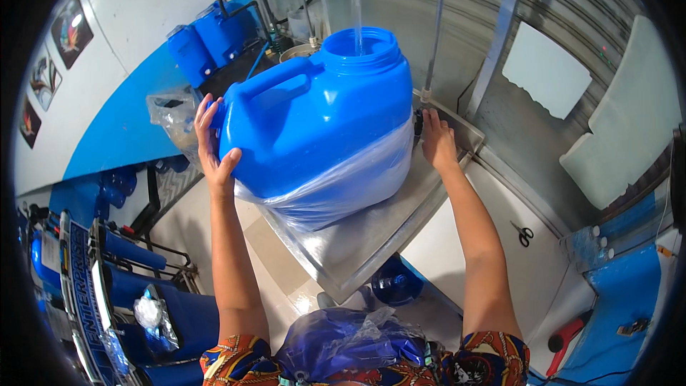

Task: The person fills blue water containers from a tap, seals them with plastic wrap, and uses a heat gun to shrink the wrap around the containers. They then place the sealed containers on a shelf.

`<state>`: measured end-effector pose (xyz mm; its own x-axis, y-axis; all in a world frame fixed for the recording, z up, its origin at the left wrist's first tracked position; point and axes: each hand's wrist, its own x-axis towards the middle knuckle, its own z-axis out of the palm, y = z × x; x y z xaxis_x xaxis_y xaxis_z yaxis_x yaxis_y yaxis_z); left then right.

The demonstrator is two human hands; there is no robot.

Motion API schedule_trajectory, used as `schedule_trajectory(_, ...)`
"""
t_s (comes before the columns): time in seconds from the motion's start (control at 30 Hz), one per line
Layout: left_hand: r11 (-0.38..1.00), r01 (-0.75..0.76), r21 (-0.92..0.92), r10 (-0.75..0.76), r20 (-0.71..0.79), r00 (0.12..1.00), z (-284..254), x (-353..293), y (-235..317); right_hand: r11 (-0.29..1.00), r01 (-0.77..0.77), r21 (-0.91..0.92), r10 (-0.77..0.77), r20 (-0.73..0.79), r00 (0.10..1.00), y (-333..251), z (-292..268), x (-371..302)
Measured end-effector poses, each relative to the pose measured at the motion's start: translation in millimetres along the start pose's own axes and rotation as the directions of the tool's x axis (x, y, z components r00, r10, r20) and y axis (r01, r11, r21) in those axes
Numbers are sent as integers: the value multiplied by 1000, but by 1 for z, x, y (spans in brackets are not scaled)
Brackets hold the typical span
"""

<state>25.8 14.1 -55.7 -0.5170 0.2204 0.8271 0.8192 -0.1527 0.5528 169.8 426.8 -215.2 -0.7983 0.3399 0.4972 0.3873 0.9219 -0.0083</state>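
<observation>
A large blue plastic water jug (314, 136) with a moulded handle rests tilted on a stainless steel counter (343, 261). Clear plastic wrap (343, 189) covers its lower part. Water (355, 0) streams from above into its wide uncapped mouth. My left hand (216, 146) grips the jug's left end by the small spout, thumb on the near side. To the right of the jug, my right hand (437, 139) has its fingers curled at a small black valve (419, 121) near the foot of an upright pipe (434, 36); the jug partly hides it.
Blue water containers (214, 39) stand at the back left beside a clear plastic bag (175, 118). Scissors (523, 234) lie on the white surface at right. A round blue bottle (396, 282) sits under the counter. Racks with blue containers (164, 314) fill the lower left.
</observation>
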Motion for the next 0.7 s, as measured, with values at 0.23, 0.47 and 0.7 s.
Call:
schedule_trajectory(0.23,999,-4,-43,4,-3,1000,6,6,-6,999,-36,39,36,-9,999,8,12,-7)
schedule_trajectory(0.47,999,9,45,-9,-15,1000,0,1,-6,928,-216,304,236,-31,971,-11,-23,-10)
schedule_trajectory(0.7,998,62,18,-58,-168,984,5,-23,11,-93,132,987,62,-127,990,-148,-218,-10)
